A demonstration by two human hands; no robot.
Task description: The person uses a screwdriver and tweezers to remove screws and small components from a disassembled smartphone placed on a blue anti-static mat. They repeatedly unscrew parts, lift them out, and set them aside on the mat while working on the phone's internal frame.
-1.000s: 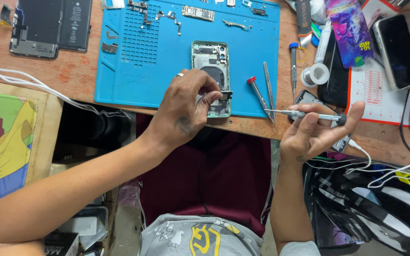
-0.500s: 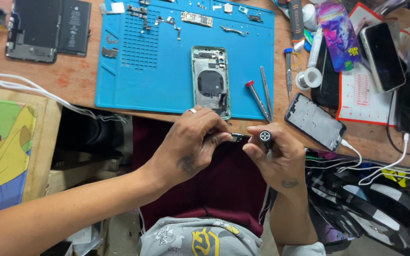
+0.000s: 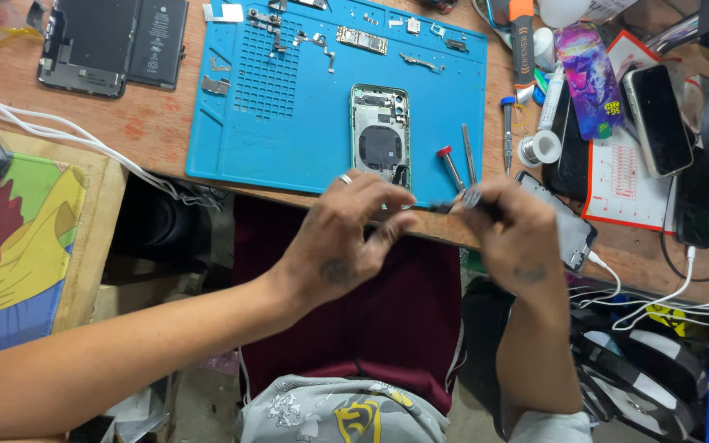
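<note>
Right, step: we're handling a slim black metal screwdriver (image 3: 461, 202) w/ both hands, at the near desk edge, just below the blue silicone work mat (image 3: 289, 123). Looks like bit seating or adjusting, judged from the pose.
Left hand (image 3: 346, 238): fingers curled, thumb & fingertips pinched on the driver's tip end; silver ring on one finger.
Right hand (image 3: 510, 234): closed round the driver's handle end, knurled cap showing above the knuckles.
Opened phone: green rear housing w/ insides exposed (image 3: 380, 135) lies flat on the mat, just beyond our hands, untouched.
Next move, our guess: needs a steady pinch & straight alignment so the tip doesn't slip; small parts are close by.
Spare tools: red-capped driver (image 3: 450, 166) & grey metal pry tool (image 3: 469, 164) on the mat, beside the housing.
Packages/labels: purple printed flat pack (image 3: 588, 78) at upper right, off the mat; white card w/ red print (image 3: 621, 176) under it, near a dark phone (image 3: 656, 119).
Far left: black screen panel & battery (image 3: 112, 45) on bare wood.
</note>
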